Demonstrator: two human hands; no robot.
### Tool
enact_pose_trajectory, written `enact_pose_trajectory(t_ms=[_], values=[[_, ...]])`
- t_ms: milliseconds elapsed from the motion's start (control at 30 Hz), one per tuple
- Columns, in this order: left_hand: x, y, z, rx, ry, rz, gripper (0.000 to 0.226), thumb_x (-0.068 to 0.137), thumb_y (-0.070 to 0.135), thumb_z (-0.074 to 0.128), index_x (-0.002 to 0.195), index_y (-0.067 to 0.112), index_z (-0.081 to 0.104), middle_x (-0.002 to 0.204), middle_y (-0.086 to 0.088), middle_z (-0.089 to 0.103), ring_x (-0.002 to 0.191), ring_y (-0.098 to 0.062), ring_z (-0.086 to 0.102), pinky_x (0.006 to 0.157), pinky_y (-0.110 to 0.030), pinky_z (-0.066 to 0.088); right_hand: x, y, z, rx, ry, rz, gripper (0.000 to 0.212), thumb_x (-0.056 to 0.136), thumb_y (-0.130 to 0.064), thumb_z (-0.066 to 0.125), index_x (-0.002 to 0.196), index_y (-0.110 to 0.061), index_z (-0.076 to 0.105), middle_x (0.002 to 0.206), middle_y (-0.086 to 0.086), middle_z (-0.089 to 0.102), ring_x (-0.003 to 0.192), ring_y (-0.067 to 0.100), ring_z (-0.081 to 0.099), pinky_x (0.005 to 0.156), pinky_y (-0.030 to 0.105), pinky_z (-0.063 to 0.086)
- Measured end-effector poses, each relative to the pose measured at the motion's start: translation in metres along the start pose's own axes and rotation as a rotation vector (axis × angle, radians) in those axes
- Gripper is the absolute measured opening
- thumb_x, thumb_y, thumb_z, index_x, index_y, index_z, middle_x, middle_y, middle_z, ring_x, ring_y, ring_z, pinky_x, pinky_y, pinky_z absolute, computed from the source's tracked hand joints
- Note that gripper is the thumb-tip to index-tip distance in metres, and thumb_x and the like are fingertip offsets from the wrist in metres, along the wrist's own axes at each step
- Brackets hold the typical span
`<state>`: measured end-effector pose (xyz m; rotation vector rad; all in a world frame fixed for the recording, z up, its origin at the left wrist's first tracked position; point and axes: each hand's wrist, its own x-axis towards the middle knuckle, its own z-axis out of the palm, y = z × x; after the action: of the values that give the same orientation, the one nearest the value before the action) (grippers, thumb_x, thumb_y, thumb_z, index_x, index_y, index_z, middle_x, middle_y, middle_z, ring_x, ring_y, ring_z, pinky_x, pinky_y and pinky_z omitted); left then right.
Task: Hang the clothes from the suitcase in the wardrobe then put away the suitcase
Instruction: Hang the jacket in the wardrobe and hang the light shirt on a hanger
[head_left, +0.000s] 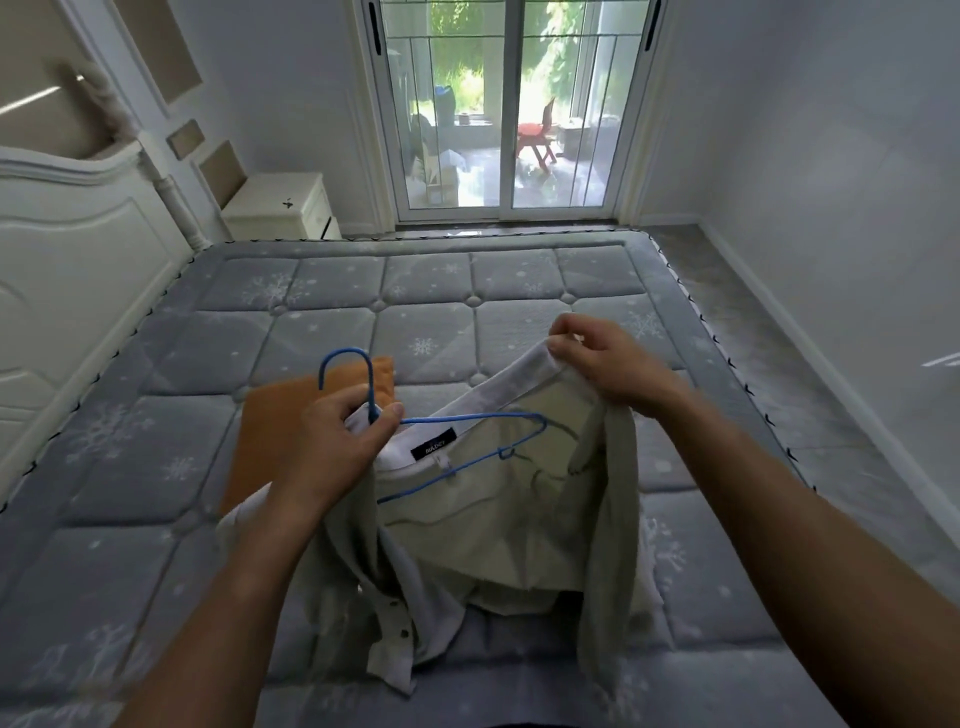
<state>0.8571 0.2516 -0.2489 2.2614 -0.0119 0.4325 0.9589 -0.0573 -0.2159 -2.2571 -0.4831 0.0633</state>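
Beige shirt, dark neck label illegible | left hand grips blue hanger | right hand pinches collar

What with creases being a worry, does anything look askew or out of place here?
The blue hanger sits crooked in the shirt: only one arm is inside the open collar, the left hand gripping below the hook. The right hand pinches the collar edge, and the shirt's lower part lies bunched on the mattress.
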Motion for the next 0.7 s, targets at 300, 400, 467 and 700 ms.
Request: enact_pose_trajectory(t_ms=[300, 400, 467, 700], values=[[0.025, 0.038, 0.058, -0.188, -0.146, -0.254, 0.052, 0.090, 0.056, 0.064, 0.072, 0.009, 0.048, 0.067, -0.006, 0.043, 0.066, -0.017, 0.043, 0.059, -0.037, 0.032, -0.038, -0.053, 0.040, -0.072, 0.114, -0.150, 0.015, 0.103, -0.027, 0.054, 0.094, -0.017, 0.057, 0.069, -0.009, 0.054, 0.066, 0.005, 0.051, 0.063, 0.025, 0.039], [0.037, 0.048, 0.061, -0.321, -0.219, -0.359, 0.041, 0.094, 0.044, 0.068, 0.088, 0.003, 0.065, 0.079, -0.008, 0.063, 0.076, -0.017, 0.056, 0.068, -0.033, 0.042, -0.062, -0.049, 0.067, -0.020, 0.099, -0.221, 0.016, 0.104, -0.024, 0.053, 0.095, -0.012, 0.056, 0.072, -0.001, 0.057, 0.066, 0.009, 0.051, 0.064, 0.032, 0.043], [0.044, 0.050, 0.064, -0.448, -0.243, -0.410, 0.034, 0.086, 0.047, 0.073, 0.086, 0.012, 0.070, 0.079, -0.005, 0.070, 0.078, -0.018, 0.062, 0.075, -0.036, 0.048, -0.078, -0.043, 0.079, 0.008, 0.077, -0.255, 0.008, 0.102, -0.019, 0.054, 0.097, -0.013, 0.055, 0.072, 0.003, 0.058, 0.064, 0.008, 0.049, 0.062, 0.034, 0.044], [0.052, 0.064, 0.067, -0.468, -0.118, -0.413, 0.024, 0.088, 0.041, 0.075, 0.079, 0.020, 0.067, 0.083, -0.009, 0.075, 0.077, -0.019, 0.069, 0.076, -0.042, 0.058, -0.116, -0.024, 0.116, -0.065, -0.120, -0.366, 0.012, 0.097, -0.009, 0.054, 0.105, -0.017, 0.055, 0.090, 0.006, 0.061, 0.080, 0.025, 0.059, 0.070, 0.041, 0.048]])
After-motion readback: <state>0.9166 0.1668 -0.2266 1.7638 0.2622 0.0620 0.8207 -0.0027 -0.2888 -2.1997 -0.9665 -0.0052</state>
